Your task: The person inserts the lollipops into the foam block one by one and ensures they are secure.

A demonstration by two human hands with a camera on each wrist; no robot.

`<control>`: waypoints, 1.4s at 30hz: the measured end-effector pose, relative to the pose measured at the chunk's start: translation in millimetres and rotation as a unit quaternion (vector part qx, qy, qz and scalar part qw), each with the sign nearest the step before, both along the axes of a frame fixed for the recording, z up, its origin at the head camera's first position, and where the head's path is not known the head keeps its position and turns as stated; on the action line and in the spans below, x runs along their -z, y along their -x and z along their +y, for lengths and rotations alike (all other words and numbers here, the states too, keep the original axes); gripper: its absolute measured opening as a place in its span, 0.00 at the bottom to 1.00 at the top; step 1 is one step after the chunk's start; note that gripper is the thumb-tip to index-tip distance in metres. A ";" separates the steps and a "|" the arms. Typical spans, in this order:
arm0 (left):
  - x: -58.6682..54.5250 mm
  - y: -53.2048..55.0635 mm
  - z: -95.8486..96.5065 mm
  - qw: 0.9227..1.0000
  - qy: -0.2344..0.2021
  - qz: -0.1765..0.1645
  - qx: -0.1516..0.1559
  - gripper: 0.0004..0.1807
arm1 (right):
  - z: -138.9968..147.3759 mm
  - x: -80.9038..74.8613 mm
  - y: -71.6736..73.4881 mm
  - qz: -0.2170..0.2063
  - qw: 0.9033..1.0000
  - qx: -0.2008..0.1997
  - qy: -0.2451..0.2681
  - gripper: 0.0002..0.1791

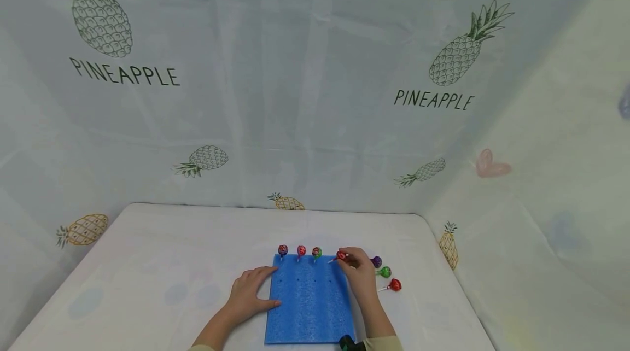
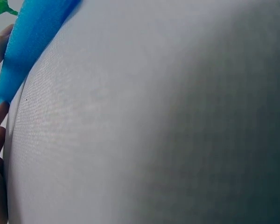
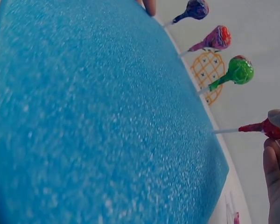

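My right hand (image 1: 360, 274) pinches the head of a red-wrapped lollipop (image 3: 274, 129) over the far right part of a blue foam board (image 1: 310, 307). Its white stick points at the board, and in the right wrist view the tip meets the far edge; whether it is in a hole I cannot tell. Three lollipops stand upright along that edge: a dark blue one (image 3: 197, 9), a pink-and-purple one (image 3: 216, 38) and a green one (image 3: 241, 70). With fingers spread, my left hand (image 1: 246, 293) rests against the board's left edge.
Right of the board, a purple lollipop (image 1: 377, 261), a green lollipop (image 1: 385, 272) and a red lollipop (image 1: 395, 285) lie on the white-covered table (image 1: 172, 263). A row of small holes crosses the board. A pineapple-print curtain (image 1: 295, 94) hangs behind.
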State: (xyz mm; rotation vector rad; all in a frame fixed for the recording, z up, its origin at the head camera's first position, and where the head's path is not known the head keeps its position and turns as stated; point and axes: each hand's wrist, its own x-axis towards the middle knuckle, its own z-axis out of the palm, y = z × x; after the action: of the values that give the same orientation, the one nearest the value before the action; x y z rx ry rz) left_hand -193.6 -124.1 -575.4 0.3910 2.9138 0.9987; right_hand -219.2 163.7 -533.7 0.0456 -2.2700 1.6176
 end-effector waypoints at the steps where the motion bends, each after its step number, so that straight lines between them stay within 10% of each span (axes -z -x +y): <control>1: 0.2 0.0 0.1 1.000 0.000 -0.001 0.000 0.48 | -0.8 0.4 0.8 0.004 1.000 -0.001 0.002 0.12; 42: 2.9 1.6 -0.5 1.000 0.000 -0.001 0.000 0.48 | -19.1 7.7 14.7 0.000 1.000 -0.003 -0.017 0.13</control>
State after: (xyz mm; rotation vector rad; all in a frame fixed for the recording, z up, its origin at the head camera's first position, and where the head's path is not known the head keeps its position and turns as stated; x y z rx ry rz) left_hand -195.2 -124.6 -578.3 0.3893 2.9133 0.9973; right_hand -233.9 144.5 -541.5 0.0597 -2.3001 1.5811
